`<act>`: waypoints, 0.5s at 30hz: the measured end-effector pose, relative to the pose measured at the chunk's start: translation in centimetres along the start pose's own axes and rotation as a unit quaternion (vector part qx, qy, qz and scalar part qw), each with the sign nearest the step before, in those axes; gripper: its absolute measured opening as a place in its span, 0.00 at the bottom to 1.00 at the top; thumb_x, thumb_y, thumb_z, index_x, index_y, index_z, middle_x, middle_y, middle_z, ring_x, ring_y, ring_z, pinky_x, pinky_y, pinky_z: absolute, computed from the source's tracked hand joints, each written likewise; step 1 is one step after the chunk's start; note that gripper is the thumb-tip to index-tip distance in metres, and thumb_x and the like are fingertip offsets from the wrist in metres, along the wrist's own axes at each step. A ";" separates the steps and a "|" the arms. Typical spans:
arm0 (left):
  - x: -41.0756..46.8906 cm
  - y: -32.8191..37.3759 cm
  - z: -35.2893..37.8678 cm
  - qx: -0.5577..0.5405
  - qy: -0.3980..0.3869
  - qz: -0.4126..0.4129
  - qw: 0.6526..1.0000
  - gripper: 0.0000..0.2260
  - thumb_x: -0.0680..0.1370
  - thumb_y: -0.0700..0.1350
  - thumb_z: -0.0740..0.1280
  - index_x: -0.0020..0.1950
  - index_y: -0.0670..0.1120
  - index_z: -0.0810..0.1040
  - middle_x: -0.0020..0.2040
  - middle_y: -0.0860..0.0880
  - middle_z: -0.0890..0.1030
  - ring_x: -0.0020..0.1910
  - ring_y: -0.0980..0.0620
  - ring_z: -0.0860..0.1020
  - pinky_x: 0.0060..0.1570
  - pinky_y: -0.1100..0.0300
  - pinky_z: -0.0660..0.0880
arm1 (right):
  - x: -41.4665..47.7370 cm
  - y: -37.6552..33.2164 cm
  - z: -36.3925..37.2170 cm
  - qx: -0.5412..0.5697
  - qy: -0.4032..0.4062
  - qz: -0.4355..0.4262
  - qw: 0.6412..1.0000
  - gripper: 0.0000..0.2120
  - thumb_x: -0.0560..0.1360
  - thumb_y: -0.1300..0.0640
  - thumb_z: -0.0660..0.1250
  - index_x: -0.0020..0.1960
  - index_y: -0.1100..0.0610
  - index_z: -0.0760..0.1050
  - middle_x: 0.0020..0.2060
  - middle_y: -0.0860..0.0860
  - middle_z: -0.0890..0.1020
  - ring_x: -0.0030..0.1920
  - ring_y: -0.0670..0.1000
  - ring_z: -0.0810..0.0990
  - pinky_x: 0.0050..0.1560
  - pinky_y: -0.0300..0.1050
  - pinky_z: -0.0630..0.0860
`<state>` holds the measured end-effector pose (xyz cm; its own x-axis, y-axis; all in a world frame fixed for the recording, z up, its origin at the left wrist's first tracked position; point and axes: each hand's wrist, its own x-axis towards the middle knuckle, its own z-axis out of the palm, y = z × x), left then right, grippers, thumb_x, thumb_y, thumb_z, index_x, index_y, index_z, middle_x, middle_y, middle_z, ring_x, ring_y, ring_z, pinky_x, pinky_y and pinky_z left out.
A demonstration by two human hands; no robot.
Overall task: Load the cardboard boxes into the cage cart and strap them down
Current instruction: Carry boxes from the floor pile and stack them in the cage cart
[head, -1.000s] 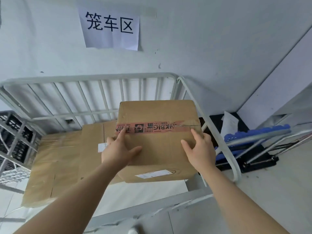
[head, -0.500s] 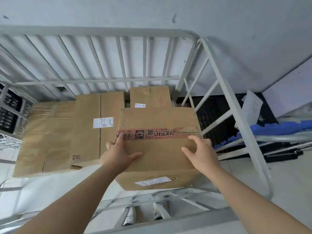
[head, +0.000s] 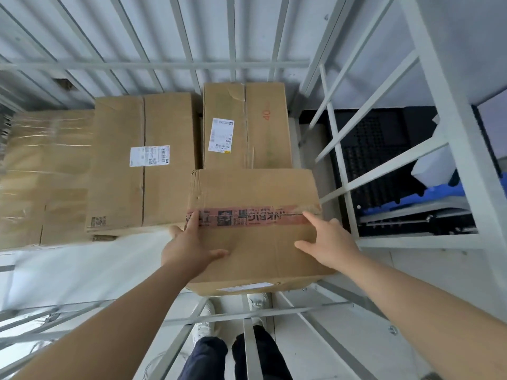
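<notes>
A cardboard box with a red printed tape band is held low inside the white cage cart, at its near right corner. My left hand grips the box's left edge, thumb on top. My right hand presses on its right side, fingers spread over the top. Behind it lies a labelled box marked 40. A long labelled box lies to the left. A plastic-wrapped box lies at the far left.
The cart's white floor shows bare at the near left. Its near rail crosses in front of my legs and white shoes. Outside the right cage side lie a black perforated pallet and blue items.
My view has tilted further down and closer. The taped box has gone down into the cart, in front of the box marked 40. Both hands keep their hold.
</notes>
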<state>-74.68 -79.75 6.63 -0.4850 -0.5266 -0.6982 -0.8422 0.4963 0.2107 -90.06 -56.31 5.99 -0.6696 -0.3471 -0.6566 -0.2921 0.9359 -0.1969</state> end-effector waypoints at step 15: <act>8.1 -3.4 10.2 0.002 -0.041 -0.010 0.999 0.56 0.61 0.60 0.78 0.75 0.63 0.40 0.60 0.43 0.64 0.43 0.43 0.77 0.46 0.52 0.78 | 6.4 2.3 8.8 -0.036 -0.037 0.007 0.999 0.44 0.71 0.41 0.69 0.76 0.42 0.45 0.62 0.61 0.70 0.55 0.59 0.77 0.48 0.49 0.74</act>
<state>-73.36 -78.64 -6.70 -0.4466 -0.4785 -0.7560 -0.8507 0.4890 0.1930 -89.01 -55.89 -5.09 -0.6221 -0.3262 -0.7118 -0.3329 0.9330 -0.1366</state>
